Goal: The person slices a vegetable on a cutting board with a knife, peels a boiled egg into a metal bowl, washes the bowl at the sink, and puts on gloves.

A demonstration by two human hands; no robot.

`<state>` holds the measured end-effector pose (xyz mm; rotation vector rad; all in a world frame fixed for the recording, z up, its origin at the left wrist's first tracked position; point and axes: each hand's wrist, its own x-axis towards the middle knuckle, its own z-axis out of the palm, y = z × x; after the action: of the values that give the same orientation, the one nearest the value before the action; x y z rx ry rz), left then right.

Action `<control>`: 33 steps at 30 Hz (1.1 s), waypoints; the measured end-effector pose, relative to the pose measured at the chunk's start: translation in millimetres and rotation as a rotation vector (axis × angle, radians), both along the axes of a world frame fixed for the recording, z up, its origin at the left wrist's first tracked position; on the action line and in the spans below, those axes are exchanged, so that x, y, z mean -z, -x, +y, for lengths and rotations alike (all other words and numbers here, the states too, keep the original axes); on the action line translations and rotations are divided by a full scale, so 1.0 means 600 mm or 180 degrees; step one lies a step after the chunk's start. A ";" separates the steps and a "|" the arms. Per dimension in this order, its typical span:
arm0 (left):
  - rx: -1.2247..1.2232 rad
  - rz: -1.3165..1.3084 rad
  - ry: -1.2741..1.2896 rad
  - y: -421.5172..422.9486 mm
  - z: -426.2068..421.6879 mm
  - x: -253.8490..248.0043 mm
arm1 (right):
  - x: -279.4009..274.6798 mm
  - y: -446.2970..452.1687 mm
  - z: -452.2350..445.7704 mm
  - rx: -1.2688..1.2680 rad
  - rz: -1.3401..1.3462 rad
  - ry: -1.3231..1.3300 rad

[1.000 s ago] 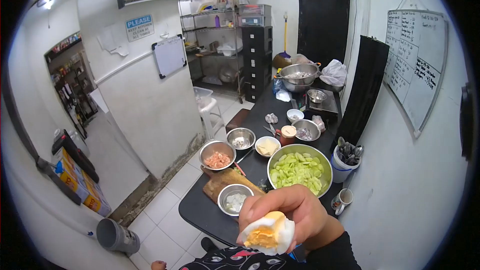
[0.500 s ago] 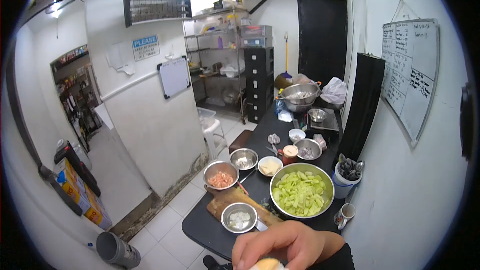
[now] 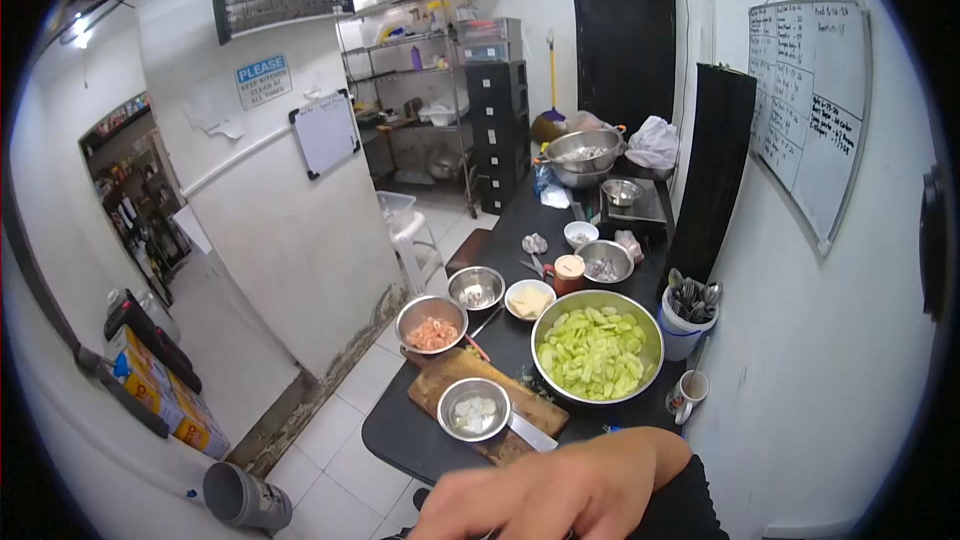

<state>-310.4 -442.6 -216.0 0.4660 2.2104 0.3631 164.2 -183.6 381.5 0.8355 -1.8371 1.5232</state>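
At the bottom edge my right hand [image 3: 560, 490] is closed, its knuckles up and fingers bent down out of the frame. What it holds is hidden. Just beyond it, a metal bowl with whitish translucent pieces [image 3: 474, 411] sits on a wooden cutting board [image 3: 440, 380], beside a knife [image 3: 532, 433] whose broad blade shows. A large metal bowl of sliced green vegetable [image 3: 597, 348] stands to the right. A bowl of pink chopped meat [image 3: 432, 330] is at the board's far left corner. My left hand is out of view.
Behind are a small metal bowl [image 3: 476, 289], a white bowl with pale yellow pieces [image 3: 529, 301], a lidded jar [image 3: 569, 273] and scissors [image 3: 535, 266]. A mug [image 3: 687, 395] and a cutlery bucket [image 3: 688, 325] stand by the right wall. A grey bin [image 3: 247, 498] is on the floor.
The bitten boiled egg in my right hand has gone out of sight as the hand moved down and the view shifted. The knife beside the bowl now shows more fully.
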 end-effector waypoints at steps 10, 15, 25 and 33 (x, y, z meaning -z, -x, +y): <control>-0.0326 -0.0266 0.0264 -0.002 -0.038 -0.006 | 0.111 -0.069 0.034 0.1193 -0.0918 0.1574; -0.1286 -0.0176 -0.0220 -0.052 -0.023 -0.089 | 0.159 -0.098 0.037 0.1638 -0.0534 0.2281; -0.1145 -0.0006 -0.0207 -0.059 -0.002 -0.103 | 0.212 -0.156 0.050 0.2614 -0.0269 0.2430; -0.1091 0.0004 -0.0225 -0.070 -0.002 -0.119 | 0.232 -0.186 0.055 0.2881 -0.0118 0.2750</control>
<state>-268.6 -443.8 -144.5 0.1209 2.2841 0.6235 276.1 -150.3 242.2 -0.3936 -1.0831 1.4429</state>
